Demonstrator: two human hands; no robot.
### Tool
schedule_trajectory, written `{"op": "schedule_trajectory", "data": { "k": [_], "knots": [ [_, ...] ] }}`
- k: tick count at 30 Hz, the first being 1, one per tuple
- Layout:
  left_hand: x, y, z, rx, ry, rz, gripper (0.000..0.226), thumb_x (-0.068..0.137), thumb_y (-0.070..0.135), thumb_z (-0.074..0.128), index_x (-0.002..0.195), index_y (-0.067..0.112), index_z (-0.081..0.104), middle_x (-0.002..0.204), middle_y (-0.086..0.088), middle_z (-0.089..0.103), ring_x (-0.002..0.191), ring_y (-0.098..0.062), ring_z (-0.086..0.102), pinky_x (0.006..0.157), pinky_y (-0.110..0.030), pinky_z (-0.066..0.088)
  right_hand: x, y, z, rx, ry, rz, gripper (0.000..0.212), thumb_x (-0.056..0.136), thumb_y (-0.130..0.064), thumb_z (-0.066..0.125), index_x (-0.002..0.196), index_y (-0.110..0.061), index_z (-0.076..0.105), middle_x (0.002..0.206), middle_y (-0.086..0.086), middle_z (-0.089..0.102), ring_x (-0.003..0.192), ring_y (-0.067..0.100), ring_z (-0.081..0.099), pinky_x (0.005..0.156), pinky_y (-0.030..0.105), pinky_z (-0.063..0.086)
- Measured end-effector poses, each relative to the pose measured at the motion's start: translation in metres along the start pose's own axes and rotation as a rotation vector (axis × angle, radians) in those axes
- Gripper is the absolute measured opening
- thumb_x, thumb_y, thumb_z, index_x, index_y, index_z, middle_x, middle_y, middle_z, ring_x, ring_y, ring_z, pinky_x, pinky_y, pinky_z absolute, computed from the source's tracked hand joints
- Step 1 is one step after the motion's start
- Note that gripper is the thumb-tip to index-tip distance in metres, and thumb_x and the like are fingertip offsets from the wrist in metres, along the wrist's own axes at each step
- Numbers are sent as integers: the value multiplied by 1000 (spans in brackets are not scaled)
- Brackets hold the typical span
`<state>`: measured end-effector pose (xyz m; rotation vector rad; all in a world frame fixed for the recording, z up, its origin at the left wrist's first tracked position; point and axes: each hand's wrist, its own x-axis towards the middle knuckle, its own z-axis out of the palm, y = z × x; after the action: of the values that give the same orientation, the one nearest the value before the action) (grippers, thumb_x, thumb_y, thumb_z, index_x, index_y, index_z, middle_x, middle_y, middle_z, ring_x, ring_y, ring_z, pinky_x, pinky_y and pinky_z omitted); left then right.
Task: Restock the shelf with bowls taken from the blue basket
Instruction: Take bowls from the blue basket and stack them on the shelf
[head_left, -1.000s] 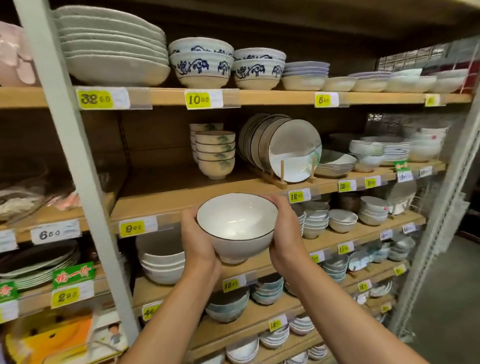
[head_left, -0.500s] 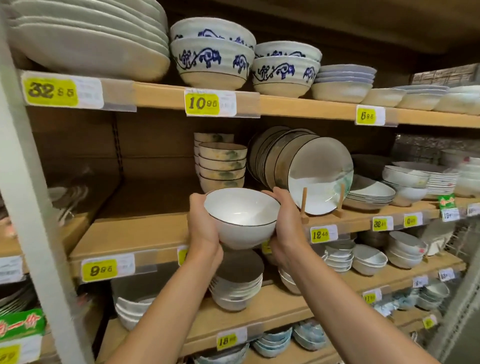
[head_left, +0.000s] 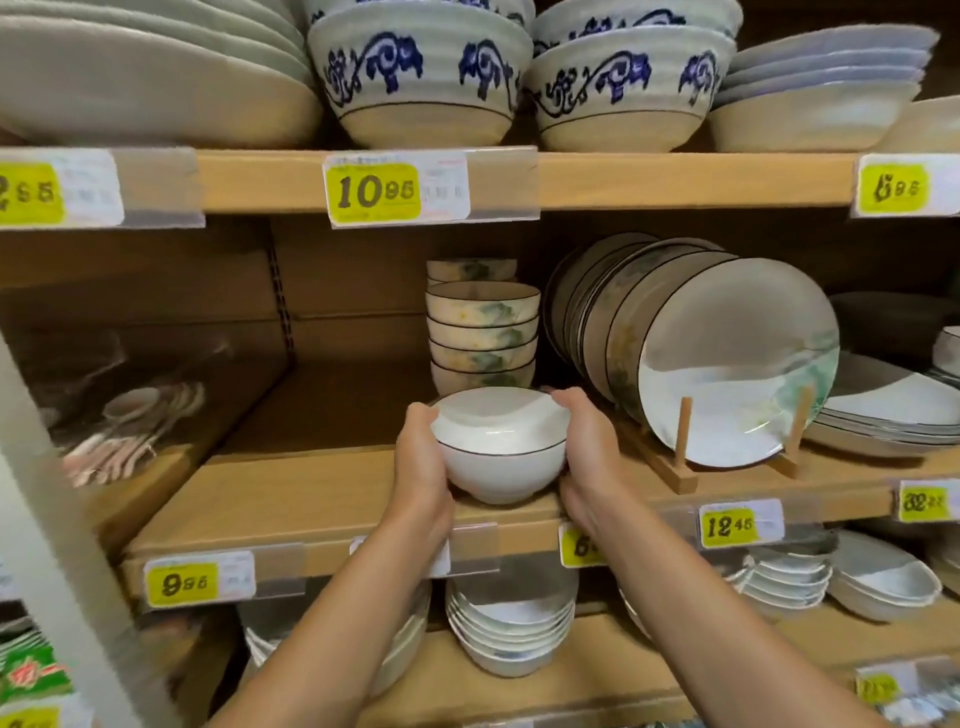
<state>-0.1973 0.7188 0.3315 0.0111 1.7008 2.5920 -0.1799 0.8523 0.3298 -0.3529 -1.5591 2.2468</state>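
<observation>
I see a white bowl (head_left: 501, 447) with a thin dark line round its rim, upright, mouth up and empty. My left hand (head_left: 421, 467) and right hand (head_left: 587, 457) cup its sides, fingers curled round it, low over the front of the wooden shelf (head_left: 311, 493); whether its foot touches the board I cannot tell

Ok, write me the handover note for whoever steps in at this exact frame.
Hands: the left hand grips the white bowl on its left side, and the right hand grips its right side.
Bowl: upright, low over the front of the middle shelf. It is in front of the stack of green-splashed bowls and left of the racked plates. Whether its foot touches the board is unclear.
Done: bowl is at the shelf.
Left: set it down, release, fetch more. The blue basket is out of view.
</observation>
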Motion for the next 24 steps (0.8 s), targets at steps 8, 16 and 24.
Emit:
{"op": "schedule_trajectory", "data": {
  "k": [8,16,24],
  "knots": [
    [-47,-23,20,126,130,193,59,90,24,54,144,30,32,128,4,54,109,-10,55,83,-25,46,27,-21,-10,8,-237,142,40,86,-32,55,115,-7,65,109,16,71,107,33,64,102,46,46],
    [-39,-15,21,105,163,174,51,75,16,51,125,27,54,112,-2,66,103,-19,62,78,-32,52,32,-12,-10,9,-297,175,21,82,-13,55,69,-13,71,81,12,73,80,26,67,79,38,52],
    [-37,-11,18,150,151,164,47,79,16,47,124,25,54,115,-5,64,108,-22,59,91,-39,52,34,-15,-9,14,-308,228,15,80,-16,58,87,-10,70,98,17,73,101,35,67,95,47,49]
  ]
}}
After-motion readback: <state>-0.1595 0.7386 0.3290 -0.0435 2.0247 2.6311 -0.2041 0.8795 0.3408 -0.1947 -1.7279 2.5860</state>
